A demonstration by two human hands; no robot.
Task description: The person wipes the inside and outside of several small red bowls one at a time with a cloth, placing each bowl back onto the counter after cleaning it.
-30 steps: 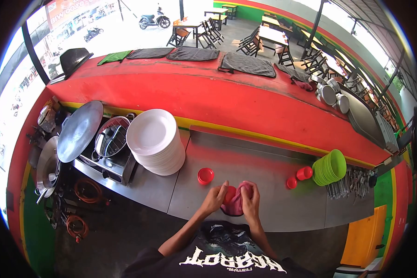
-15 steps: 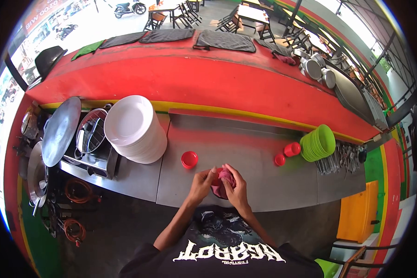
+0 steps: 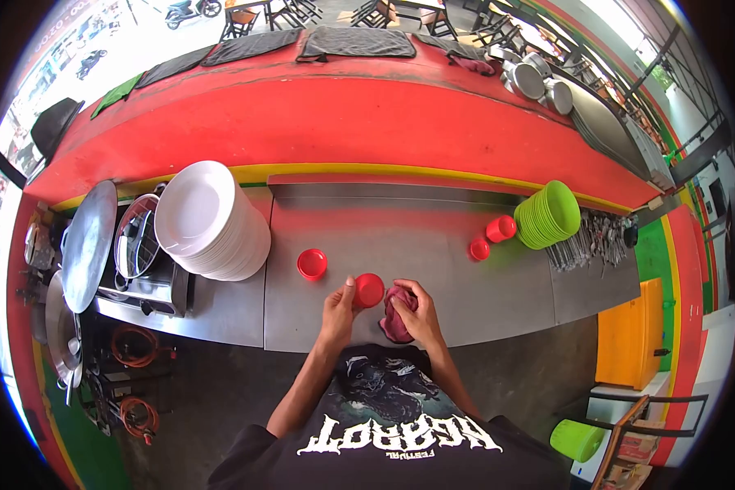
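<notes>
My left hand (image 3: 340, 314) grips a small red bowl (image 3: 369, 291) by its side, held above the front part of the steel counter (image 3: 433, 245). Bunched in my right hand (image 3: 419, 314) is a dark pink cloth (image 3: 397, 317), just to the right of the bowl and apart from it. Another red bowl (image 3: 312, 265), perhaps with more nested in it, sits on the counter to the left of my hands. Over to the right, a red stack of bowls (image 3: 501, 229) lies beside a smaller red bowl (image 3: 479, 249).
A tall stack of white plates (image 3: 212, 220) stands left, near a stove (image 3: 151, 286) and a large metal lid (image 3: 90, 245). Green bowls (image 3: 547, 214) and piled cutlery (image 3: 592, 242) are at the right. Behind runs a red wall ledge (image 3: 343, 122) with grey cloths (image 3: 355, 44).
My hands have drawn apart. The cloth has come away from the red bowl, which now shows fully in my left hand. The whole view has shifted slightly.
</notes>
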